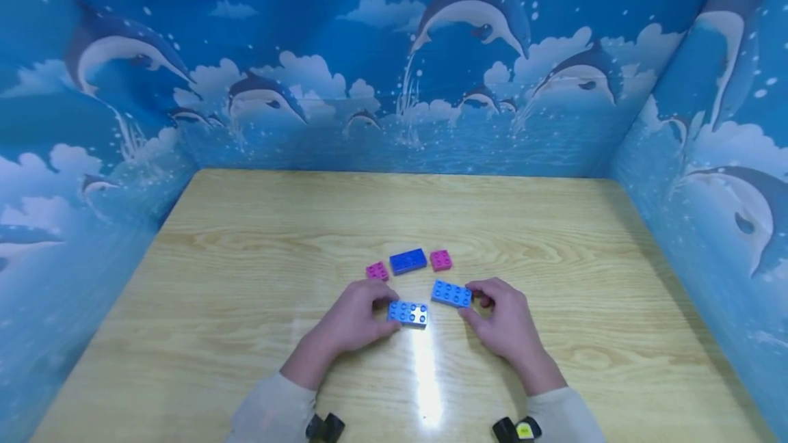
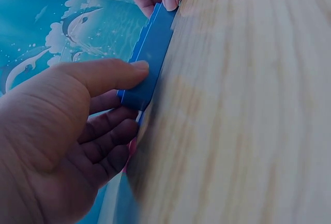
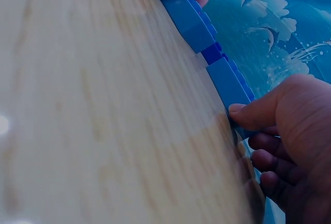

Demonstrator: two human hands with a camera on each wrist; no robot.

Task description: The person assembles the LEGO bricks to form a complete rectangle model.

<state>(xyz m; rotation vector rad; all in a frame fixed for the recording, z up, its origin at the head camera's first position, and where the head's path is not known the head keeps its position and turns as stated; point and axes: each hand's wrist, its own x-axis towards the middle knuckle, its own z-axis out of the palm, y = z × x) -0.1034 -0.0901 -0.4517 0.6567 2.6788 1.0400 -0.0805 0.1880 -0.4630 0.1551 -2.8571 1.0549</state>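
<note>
Left hand (image 1: pixel 360 316) pinches a blue brick (image 1: pixel 408 314); right hand (image 1: pixel 506 320), seemingly likewise, another brick (image 1: pixel 451 293). Outer-end grips leave the facing ends free.

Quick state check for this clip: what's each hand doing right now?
Left hand: closed, pinching the nearer light blue brick by its left end.
Right hand: closed, pinching the farther light blue brick by its right end.

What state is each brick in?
Left light blue rectangular plastic brick: pinched by left hand, studs up
Right light blue rectangular plastic brick: pinched by right hand, studs up
Dark blue rectangular plastic brick: unheld
Left pink square plastic brick: unheld, studs up
Right pink square plastic brick: unheld, studs up
</note>
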